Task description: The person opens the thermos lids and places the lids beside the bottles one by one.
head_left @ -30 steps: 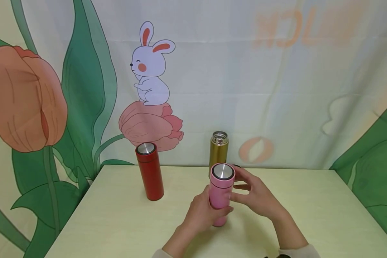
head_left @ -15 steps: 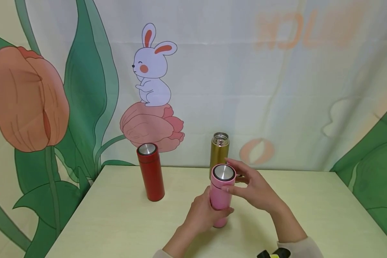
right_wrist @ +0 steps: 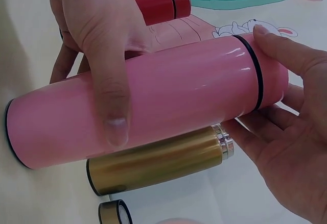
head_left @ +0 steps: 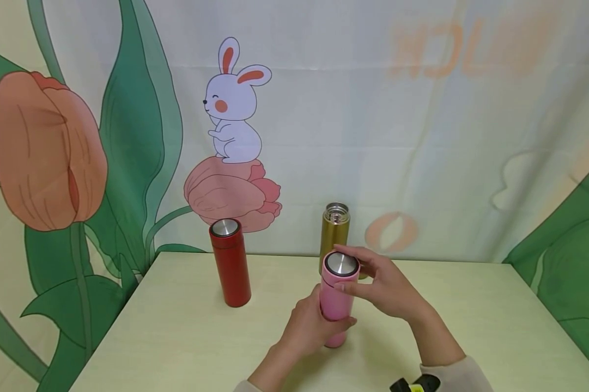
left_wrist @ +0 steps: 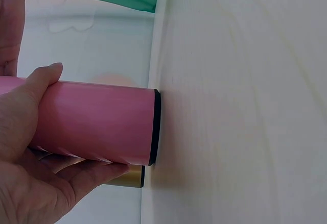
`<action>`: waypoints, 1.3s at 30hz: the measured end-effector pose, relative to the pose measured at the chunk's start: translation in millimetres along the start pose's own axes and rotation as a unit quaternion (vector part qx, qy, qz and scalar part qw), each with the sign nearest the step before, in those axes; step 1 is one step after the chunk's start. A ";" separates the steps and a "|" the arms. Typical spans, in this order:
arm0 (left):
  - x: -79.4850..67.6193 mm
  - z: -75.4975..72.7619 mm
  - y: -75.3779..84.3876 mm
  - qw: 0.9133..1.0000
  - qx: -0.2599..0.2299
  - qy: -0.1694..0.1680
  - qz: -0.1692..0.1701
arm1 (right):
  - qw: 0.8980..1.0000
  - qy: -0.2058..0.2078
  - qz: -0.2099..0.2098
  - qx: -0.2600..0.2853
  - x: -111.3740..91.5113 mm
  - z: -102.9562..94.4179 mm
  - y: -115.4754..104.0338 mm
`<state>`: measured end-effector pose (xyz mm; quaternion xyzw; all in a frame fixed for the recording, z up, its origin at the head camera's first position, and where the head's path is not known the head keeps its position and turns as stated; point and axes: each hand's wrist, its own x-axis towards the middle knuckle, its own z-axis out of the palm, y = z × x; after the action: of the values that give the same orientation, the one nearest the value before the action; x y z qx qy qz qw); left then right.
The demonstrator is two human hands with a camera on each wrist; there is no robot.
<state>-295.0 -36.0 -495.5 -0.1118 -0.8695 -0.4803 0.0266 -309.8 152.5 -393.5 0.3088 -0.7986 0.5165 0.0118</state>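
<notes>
A pink thermos [head_left: 335,302] stands upright on the table, its steel-topped lid [head_left: 341,264] in place. My left hand [head_left: 309,326] grips its body, thumb across the near side. Around the lid, my right hand [head_left: 387,286] holds with the thumb in front and the fingers behind, as the right wrist view also shows. In the left wrist view the pink thermos's black base [left_wrist: 155,127] is at the tabletop. Just behind it stands a gold thermos [head_left: 334,231] with its mouth uncovered. A loose gold lid [right_wrist: 110,213] lies beside that one in the right wrist view.
To the left stands a red thermos [head_left: 231,272] with its lid on. The pale yellow table [head_left: 176,337] ends at a printed cloth backdrop [head_left: 314,109] with a rabbit and tulips. A dark device [head_left: 417,384] is strapped at my right wrist.
My right hand has moved left onto the pink thermos's lid and its fingers have closed around it. My left hand keeps its grip. The view has shifted slightly.
</notes>
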 end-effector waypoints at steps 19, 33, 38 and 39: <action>-0.3 -1.1 0.6 1.000 -0.001 -0.003 0.002 | 1.000 0.012 -0.014 0.007 0.3 2.5 -4.8; -0.6 -0.6 0.2 1.000 -0.003 0.000 -0.008 | 0.999 0.029 -0.013 -0.005 -1.8 5.7 -4.8; -0.3 0.6 -1.0 1.000 -0.004 0.003 -0.011 | 0.999 0.037 -0.008 -0.011 -2.6 7.4 -6.1; -0.3 0.9 -1.3 1.000 -0.005 0.003 -0.011 | 0.999 0.039 -0.007 -0.013 -2.8 7.8 -6.2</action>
<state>-295.0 -36.0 -497.1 -0.1012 -0.8684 -0.4849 0.0236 -302.0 145.7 -393.0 0.2940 -0.8020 0.5175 0.0506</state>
